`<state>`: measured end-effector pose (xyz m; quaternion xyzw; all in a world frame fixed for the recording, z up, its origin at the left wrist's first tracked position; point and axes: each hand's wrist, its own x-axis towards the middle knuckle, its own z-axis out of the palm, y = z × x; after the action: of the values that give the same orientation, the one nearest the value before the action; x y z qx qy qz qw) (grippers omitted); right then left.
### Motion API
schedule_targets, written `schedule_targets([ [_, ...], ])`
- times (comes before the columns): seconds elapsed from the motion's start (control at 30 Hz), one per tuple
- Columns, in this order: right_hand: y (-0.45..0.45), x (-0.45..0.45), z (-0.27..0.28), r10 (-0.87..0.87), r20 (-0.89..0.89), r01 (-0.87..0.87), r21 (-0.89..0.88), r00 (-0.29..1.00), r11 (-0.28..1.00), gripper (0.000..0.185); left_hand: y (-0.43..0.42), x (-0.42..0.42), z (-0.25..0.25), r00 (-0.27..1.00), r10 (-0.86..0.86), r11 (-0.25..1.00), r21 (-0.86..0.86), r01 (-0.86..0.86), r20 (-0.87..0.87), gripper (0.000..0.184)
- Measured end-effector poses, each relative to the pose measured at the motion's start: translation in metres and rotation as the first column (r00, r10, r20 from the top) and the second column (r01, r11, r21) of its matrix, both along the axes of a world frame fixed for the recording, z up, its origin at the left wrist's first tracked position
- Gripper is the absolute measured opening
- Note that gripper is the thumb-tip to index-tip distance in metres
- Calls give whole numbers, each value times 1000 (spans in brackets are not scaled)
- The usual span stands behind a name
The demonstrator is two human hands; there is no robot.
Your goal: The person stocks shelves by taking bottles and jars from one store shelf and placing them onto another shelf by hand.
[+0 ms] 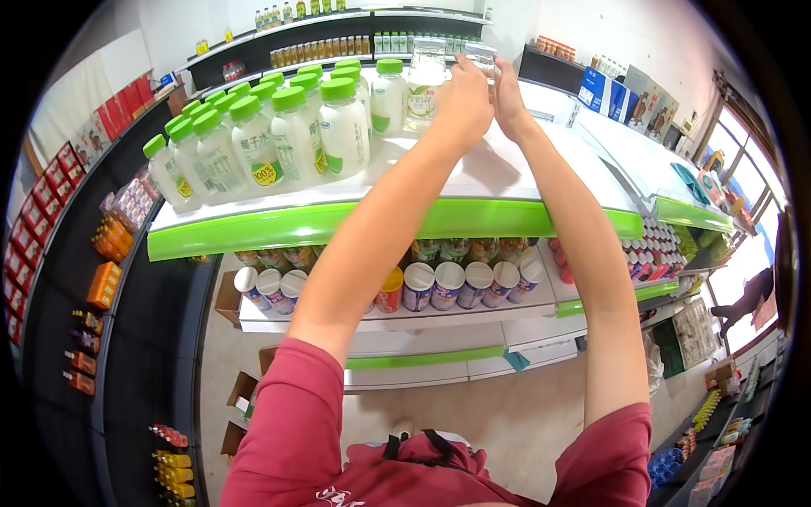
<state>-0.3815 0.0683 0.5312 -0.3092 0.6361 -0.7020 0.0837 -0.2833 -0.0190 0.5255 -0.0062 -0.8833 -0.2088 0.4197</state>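
Note:
Both my arms reach over the white top shelf (397,173). My left hand (465,103) is closed on a clear bottle (481,56), mostly hidden behind the fingers. On the other side of it, my right hand (510,100) presses its fingers against the same bottle. Just left of my left hand stands a clear container with a printed label (422,100). A green-capped bottle of cloudy liquid (389,97) is beside that container. Further left, several more green-capped coconut water bottles (342,127) stand upright in rows.
A green edge strip (473,220) runs along the shelf front. White-lidded canisters (448,286) line the shelf below. Drinks fill the back wall shelf (321,52). Dark shelving (139,338) stands at the left, and blue boxes (601,91) at the back right.

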Motion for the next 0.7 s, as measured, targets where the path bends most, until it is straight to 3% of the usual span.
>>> schedule_targets([
  [0.13, -1, -1, -2, -65, -16, 66, 87, 998, 994, 73, 7, 15, 14, 974, 196, 971, -165, -176, 116, 85],
  [0.23, 0, 10, 1, -108, -35, 111, 111, 994, 988, 72, 8, 15, 17, 966, 252, 951, -202, -234, 64, 75],
  [0.33, 1, 9, 0, -94, -41, 98, 107, 995, 989, 73, 13, 27, 23, 967, 215, 970, -149, -194, 135, 62],
  [0.43, 0, 8, -2, -82, -42, 85, 79, 996, 993, 75, 18, 21, 17, 955, 282, 948, -177, -263, 95, 48],
  [0.53, -3, -1, -3, -85, -14, 86, 102, 996, 991, 80, 12, 16, 14, 970, 223, 956, -219, -197, 100, 25],
  [0.6, -8, -5, -9, -34, -59, 35, 23, 998, 999, 67, 13, 16, 12, 966, 243, 951, -219, -218, 94, 20],
  [0.7, -8, -8, -11, -9, -71, 10, 6, 997, 1000, 64, 16, 18, 14, 961, 258, 950, -208, -232, 104, 17],
])
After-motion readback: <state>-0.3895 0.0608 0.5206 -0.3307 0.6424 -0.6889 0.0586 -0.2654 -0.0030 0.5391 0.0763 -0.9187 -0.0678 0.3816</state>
